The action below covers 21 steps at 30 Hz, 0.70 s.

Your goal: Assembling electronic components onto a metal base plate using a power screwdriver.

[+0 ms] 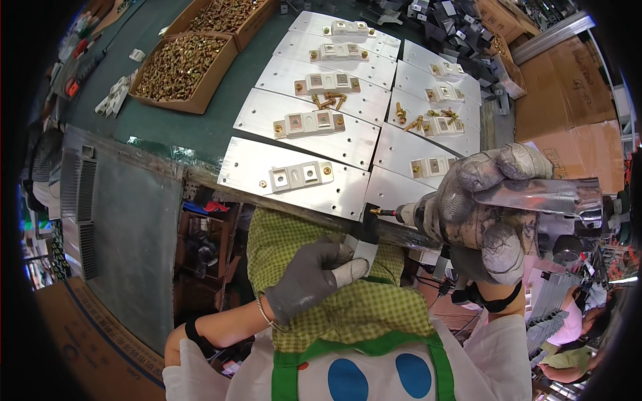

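My gloved left hand (311,277) pinches a small black and silvery metal bracket (364,249) against the near edge of the table, between two aluminium plates. In my gloved right hand (485,207) is a power screwdriver (548,197), held sideways. A brass screw (382,212) sits at its tip, pointing left toward the bracket's black upper part. Whether the screw touches it, I cannot tell. Left of the tip lies the nearest aluminium plate (247,164), bearing a cream terminal block (301,176) with a brass screw at each end.
Several more plates with cream blocks run away in two columns. Loose brass screws (328,102) lie on some. Cardboard boxes of screws (180,70) stand at the far left on the green tabletop (87,110). Black brackets (445,27) are heaped at the far right, near large cartons (562,87).
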Tool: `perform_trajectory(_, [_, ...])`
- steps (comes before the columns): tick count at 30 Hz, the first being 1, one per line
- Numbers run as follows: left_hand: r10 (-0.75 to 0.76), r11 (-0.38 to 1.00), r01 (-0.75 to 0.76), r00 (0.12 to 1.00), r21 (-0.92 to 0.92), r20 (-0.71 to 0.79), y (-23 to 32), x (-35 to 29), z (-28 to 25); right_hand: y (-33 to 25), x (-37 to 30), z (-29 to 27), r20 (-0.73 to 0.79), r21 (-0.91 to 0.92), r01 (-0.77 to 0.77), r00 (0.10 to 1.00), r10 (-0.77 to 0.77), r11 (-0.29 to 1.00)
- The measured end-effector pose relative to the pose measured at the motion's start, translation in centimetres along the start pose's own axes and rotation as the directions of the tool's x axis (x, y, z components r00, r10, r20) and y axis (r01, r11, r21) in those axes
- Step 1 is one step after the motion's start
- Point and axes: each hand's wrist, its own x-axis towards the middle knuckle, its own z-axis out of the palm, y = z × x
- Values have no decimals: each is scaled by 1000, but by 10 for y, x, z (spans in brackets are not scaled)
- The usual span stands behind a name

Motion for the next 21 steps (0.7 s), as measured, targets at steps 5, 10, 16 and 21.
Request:
perform_trajectory(5, [118,993,-118,993,-3,-30,4,-1,2,-3,1,-17,118,-142,-111,985,128,984])
perform_trajectory(10, [104,993,-106,994,-59,-36,0,0,3,-4,4,-17,54,-307,-322,934,354,896])
perform_trajectory(16, [69,997,-70,997,-44,-31,-2,0,0,6,4,-7,140,-203,-141,975,172,969])
perform_trajectory(21, [124,989,-127,991,-71,-52,-10,2,0,-4,4,-7,212,-448,-140,943,256,883])
